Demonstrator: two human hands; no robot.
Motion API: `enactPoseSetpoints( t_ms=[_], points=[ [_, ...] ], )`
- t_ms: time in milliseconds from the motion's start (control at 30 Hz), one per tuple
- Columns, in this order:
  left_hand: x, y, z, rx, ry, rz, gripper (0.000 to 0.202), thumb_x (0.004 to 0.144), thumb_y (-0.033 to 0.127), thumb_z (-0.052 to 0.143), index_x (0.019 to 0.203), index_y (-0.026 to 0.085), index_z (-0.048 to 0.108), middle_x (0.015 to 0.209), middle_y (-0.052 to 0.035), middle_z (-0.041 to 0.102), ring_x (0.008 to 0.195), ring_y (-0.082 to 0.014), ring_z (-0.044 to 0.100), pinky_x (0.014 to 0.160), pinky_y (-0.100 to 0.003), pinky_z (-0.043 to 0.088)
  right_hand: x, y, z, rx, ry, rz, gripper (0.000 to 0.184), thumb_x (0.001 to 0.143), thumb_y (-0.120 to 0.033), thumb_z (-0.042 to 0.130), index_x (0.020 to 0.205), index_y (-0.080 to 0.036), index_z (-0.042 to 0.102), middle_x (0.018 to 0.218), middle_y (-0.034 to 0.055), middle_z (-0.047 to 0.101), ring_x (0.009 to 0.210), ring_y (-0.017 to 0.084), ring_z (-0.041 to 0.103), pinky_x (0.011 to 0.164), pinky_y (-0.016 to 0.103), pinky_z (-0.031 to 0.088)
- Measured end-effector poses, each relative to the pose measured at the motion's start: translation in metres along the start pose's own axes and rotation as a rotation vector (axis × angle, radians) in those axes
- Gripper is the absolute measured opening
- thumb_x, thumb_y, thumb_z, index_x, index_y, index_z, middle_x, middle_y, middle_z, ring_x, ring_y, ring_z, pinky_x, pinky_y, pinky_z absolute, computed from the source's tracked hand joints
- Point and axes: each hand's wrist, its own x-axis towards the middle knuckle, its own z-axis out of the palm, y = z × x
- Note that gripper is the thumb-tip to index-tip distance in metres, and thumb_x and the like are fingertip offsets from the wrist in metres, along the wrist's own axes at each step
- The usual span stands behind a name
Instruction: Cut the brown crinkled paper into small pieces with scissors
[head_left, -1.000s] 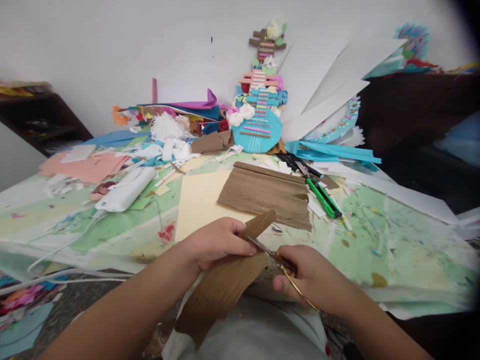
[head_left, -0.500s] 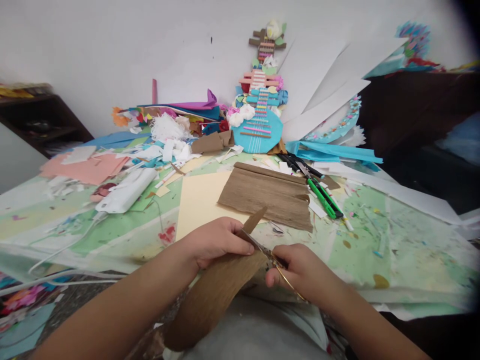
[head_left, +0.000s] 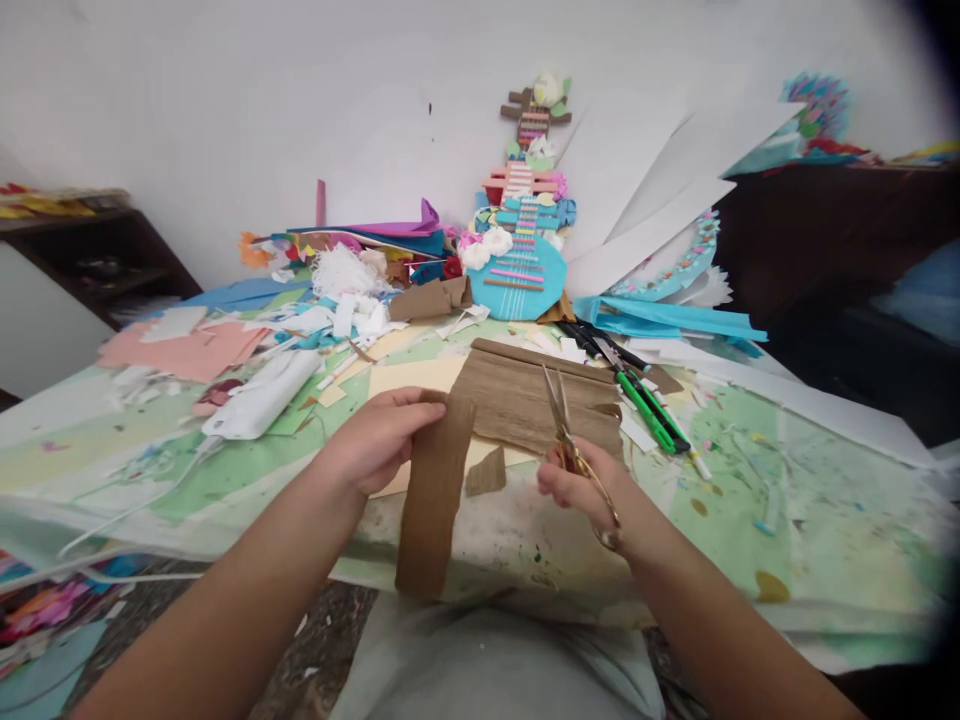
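My left hand [head_left: 386, 435] pinches the upper end of a brown crepe paper strip [head_left: 435, 505], which hangs down over the table's front edge. Gold-handled scissors [head_left: 564, 425] are in my right hand [head_left: 589, 485], blades pointing up and slightly parted, away from the strip. A small brown paper scrap [head_left: 487, 472] lies on the table between my hands. Behind it a larger brown crepe paper sheet [head_left: 532, 400] rests partly over a cream sheet [head_left: 390, 375].
A green utility knife [head_left: 651, 412] and black pens [head_left: 581, 335] lie at the right. On the left are a white power strip [head_left: 262, 395] with its cord and pink paper [head_left: 187, 350]. Paper guitars [head_left: 517, 275] lean against the wall, near white shredded paper [head_left: 345, 272].
The scissors have come away from the brown strip and moved up. A cut-off scrap now lies on the table. My left hand has shifted left and up with the strip, which hangs straighter.
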Motion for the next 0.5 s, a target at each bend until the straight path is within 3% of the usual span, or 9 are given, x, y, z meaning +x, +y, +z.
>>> enactPoseSetpoints(
  t_ms=[167, 267, 367, 500],
  points=[
    [0.005, 0.014, 0.001, -0.148, 0.013, 0.184, 0.013, 0.061, 0.012, 0.059, 0.074, 0.012, 0.06, 0.069, -0.0021, 0.063, 0.061, -0.0114, 0.057, 0.058, -0.022, 0.044, 0.025, -0.022, 0.03, 0.297, -0.045, -0.043, 0.029, 0.057, -0.031, 0.064, 0.071, -0.019, 0.041, 0.079, 0.0015, 0.056, 0.069, 0.013, 0.051, 0.06, 0.026, 0.038],
    [0.009, 0.017, -0.005, -0.141, 0.019, 0.206, 0.013, 0.061, 0.012, 0.058, 0.074, 0.014, 0.058, 0.063, 0.0005, 0.061, 0.052, -0.0089, 0.055, 0.05, -0.02, 0.043, 0.04, -0.028, 0.048, 0.442, -0.098, -0.02, 0.028, 0.056, -0.025, 0.064, 0.065, -0.019, 0.038, 0.066, -0.0021, 0.055, 0.058, 0.011, 0.05, 0.053, 0.025, 0.037],
    [0.012, 0.014, -0.017, -0.112, -0.003, 0.145, 0.016, 0.062, 0.014, 0.06, 0.078, 0.015, 0.057, 0.066, -0.0006, 0.061, 0.053, -0.0106, 0.056, 0.05, -0.022, 0.044, 0.052, -0.033, 0.061, 0.559, -0.155, -0.024, 0.026, 0.057, -0.023, 0.063, 0.062, -0.019, 0.038, 0.051, -0.006, 0.048, 0.046, 0.009, 0.046, 0.048, 0.023, 0.035],
    [0.011, 0.005, -0.031, -0.071, 0.07, 0.158, 0.02, 0.062, 0.019, 0.062, 0.081, 0.014, 0.058, 0.07, -0.0021, 0.062, 0.059, -0.0119, 0.057, 0.053, -0.023, 0.044, 0.057, -0.037, 0.073, 0.723, -0.25, -0.029, 0.024, 0.058, -0.025, 0.064, 0.063, -0.017, 0.042, 0.057, -0.0047, 0.05, 0.054, 0.009, 0.049, 0.055, 0.025, 0.039]
  ],
)
